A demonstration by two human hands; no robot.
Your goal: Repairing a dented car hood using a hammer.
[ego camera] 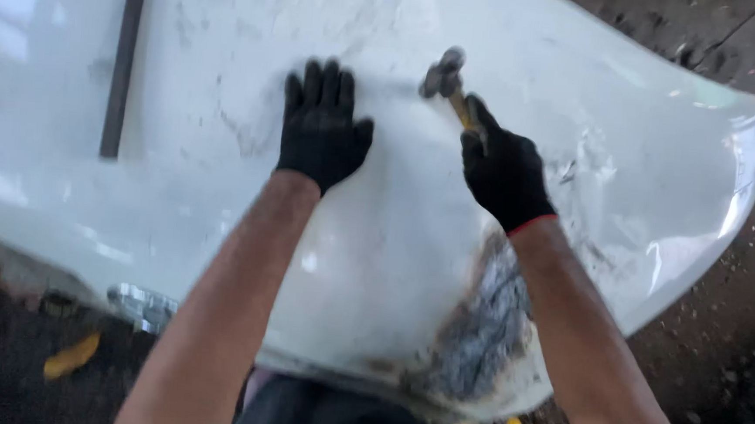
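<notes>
Below me, a white curved car panel fills the view, smooth but scuffed, with a patch of bare grey metal near its edge. My left hand, in a black knit glove, presses flat on it, fingers together. My right hand, also gloved, grips a hammer, its metal head just above the panel.

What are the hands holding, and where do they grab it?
The right hand grips a hammer by its handle, below the metal head. The left hand holds nothing; it lies flat on the white panel.
</notes>
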